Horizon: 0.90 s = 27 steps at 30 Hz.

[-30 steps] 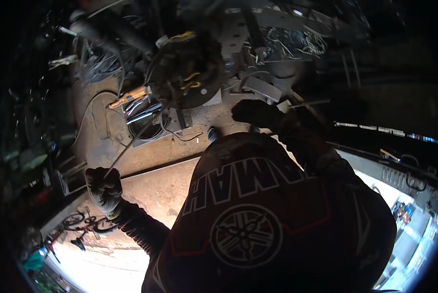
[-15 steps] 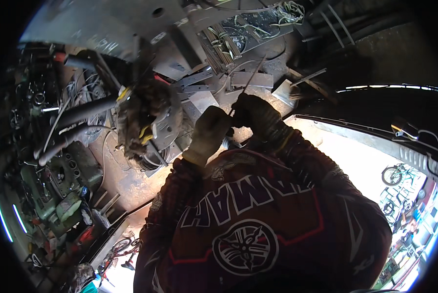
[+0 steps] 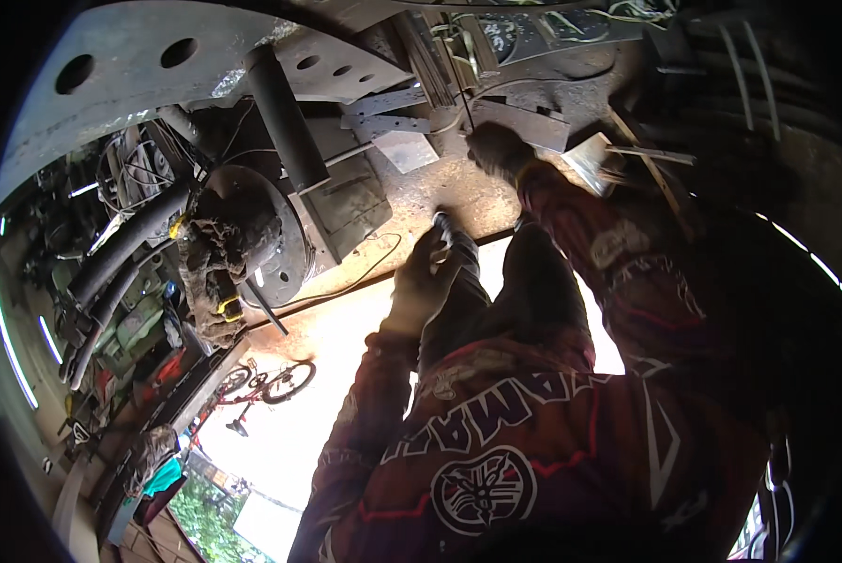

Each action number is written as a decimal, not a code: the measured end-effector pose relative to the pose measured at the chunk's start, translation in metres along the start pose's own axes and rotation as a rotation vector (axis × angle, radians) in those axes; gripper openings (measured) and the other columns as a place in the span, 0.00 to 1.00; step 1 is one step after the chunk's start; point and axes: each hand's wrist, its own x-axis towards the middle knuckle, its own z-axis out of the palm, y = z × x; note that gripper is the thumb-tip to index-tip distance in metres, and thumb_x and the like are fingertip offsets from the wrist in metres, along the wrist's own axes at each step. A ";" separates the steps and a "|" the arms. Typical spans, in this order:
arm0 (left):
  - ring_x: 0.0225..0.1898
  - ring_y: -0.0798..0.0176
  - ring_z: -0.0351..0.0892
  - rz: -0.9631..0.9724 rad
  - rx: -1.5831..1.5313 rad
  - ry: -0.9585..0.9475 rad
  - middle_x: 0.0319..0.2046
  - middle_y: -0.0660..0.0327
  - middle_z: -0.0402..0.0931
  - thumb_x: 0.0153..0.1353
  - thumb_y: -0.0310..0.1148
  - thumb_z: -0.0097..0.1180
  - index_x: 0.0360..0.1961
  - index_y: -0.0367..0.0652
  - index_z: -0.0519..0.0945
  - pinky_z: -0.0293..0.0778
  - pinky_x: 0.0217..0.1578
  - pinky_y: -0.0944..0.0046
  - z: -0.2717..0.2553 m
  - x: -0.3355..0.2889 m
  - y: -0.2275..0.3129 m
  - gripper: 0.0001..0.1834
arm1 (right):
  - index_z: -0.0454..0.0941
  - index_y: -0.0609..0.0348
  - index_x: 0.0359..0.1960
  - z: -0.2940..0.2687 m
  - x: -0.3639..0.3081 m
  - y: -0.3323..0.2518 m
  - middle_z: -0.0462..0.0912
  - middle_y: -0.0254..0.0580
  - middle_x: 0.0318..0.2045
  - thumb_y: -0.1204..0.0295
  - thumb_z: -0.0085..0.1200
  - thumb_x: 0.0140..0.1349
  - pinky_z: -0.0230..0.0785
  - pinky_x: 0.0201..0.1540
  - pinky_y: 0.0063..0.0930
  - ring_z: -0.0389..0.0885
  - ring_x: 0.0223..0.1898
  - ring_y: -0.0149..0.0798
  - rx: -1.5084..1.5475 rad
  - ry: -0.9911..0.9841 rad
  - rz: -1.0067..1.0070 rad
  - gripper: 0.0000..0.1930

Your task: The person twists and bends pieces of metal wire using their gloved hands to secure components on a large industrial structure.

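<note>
My right hand point(image 3: 498, 153), in a dark work glove, is closed round a thin dark rod point(image 3: 466, 111) pointing away from me. A flat metal plate point(image 3: 526, 123) lies just beyond that hand on the brown ground. My left hand point(image 3: 419, 289), in a paler glove, hangs lower, in front of my leg. Its fingers look apart with nothing seen between them, though they are partly shadowed. Left of it, a brown ragged cloth or glove bundle point(image 3: 210, 267) with yellow edging drapes by a round metal disc point(image 3: 289, 235).
A thick upright pipe point(image 3: 288, 122) stands under a large grey plate with holes point(image 3: 139, 66). Metal strips point(image 3: 383, 101) and bundled bars point(image 3: 425, 61) lie ahead. A wooden strip point(image 3: 641, 155) lies right. A cable point(image 3: 374, 267) crosses the ground; a bicycle point(image 3: 266, 383) stands outside, left.
My hands, together before, are now apart. The right one has reached forward with the rod; the left one has dropped back toward my leg. My view has turned, showing my legs and the bright ground outside.
</note>
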 end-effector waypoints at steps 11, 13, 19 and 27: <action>0.42 0.61 0.85 -0.969 0.144 -0.003 0.48 0.52 0.83 0.64 0.39 0.59 0.64 0.43 0.73 0.83 0.40 0.62 -0.025 -0.203 -0.227 0.28 | 0.84 0.60 0.32 0.028 0.215 0.045 0.86 0.50 0.29 0.59 0.52 0.67 0.79 0.37 0.43 0.86 0.33 0.49 -0.010 0.098 0.345 0.17; 0.43 0.59 0.85 -1.100 0.039 -0.023 0.49 0.52 0.82 0.64 0.37 0.59 0.63 0.42 0.73 0.83 0.40 0.62 -0.024 -0.221 -0.216 0.27 | 0.84 0.60 0.33 0.034 0.224 0.044 0.86 0.49 0.29 0.59 0.52 0.67 0.79 0.37 0.43 0.86 0.33 0.49 -0.011 0.100 0.332 0.17; 0.39 0.64 0.84 -1.053 -0.209 -0.004 0.46 0.54 0.82 0.67 0.38 0.59 0.61 0.41 0.75 0.82 0.38 0.63 -0.008 -0.215 -0.217 0.24 | 0.84 0.60 0.34 0.036 0.223 0.057 0.86 0.49 0.29 0.58 0.52 0.67 0.79 0.37 0.42 0.86 0.33 0.48 0.016 0.125 0.327 0.17; 0.42 0.57 0.84 -0.985 -0.400 0.038 0.52 0.51 0.79 0.69 0.34 0.57 0.62 0.40 0.73 0.82 0.41 0.60 -0.003 -0.199 -0.241 0.22 | 0.84 0.60 0.35 0.044 0.210 0.065 0.86 0.48 0.29 0.58 0.53 0.67 0.79 0.37 0.42 0.86 0.33 0.47 0.025 0.157 0.313 0.17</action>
